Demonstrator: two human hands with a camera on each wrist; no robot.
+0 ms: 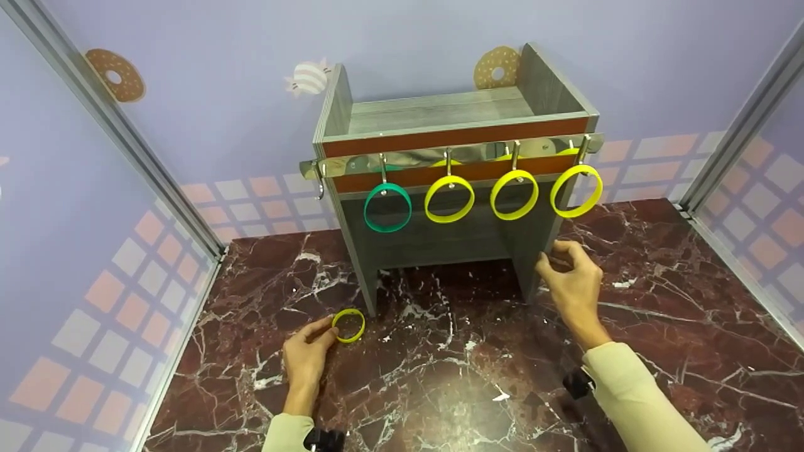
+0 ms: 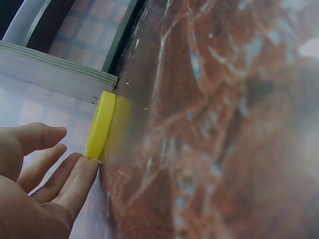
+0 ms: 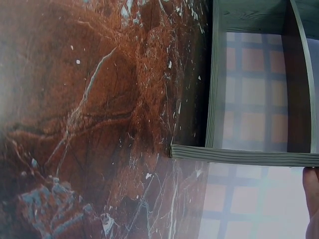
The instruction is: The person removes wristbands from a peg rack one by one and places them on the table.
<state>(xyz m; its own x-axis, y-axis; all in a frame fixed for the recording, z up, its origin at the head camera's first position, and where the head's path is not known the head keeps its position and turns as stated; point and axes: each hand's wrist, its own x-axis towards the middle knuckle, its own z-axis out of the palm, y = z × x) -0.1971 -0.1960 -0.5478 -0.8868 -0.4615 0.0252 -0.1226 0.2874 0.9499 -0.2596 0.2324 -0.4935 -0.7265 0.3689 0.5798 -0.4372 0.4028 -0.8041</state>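
Observation:
A yellow ring point(image 1: 349, 326) lies on the marble-patterned surface by the foot of a grey shelf unit's left panel. My left hand point(image 1: 308, 351) reaches it, fingertips touching its near edge. In the left wrist view the thumb stands apart from the yellow ring point(image 2: 101, 124). My right hand point(image 1: 573, 279), fingers bent, rests by the outer side of the shelf unit's right panel point(image 1: 526, 267). In the right wrist view only part of one digit shows against the panel point(image 3: 239, 155); the other fingers are out of frame.
A metal hook rail point(image 1: 471, 150) crosses the shelf unit's front. From it hang a green ring point(image 1: 387, 228) and three yellow rings, one being the middle yellow ring point(image 1: 514, 217). The leftmost hook point(image 1: 320, 185) is bare. Patterned walls point(image 1: 220, 75) enclose the sides and back.

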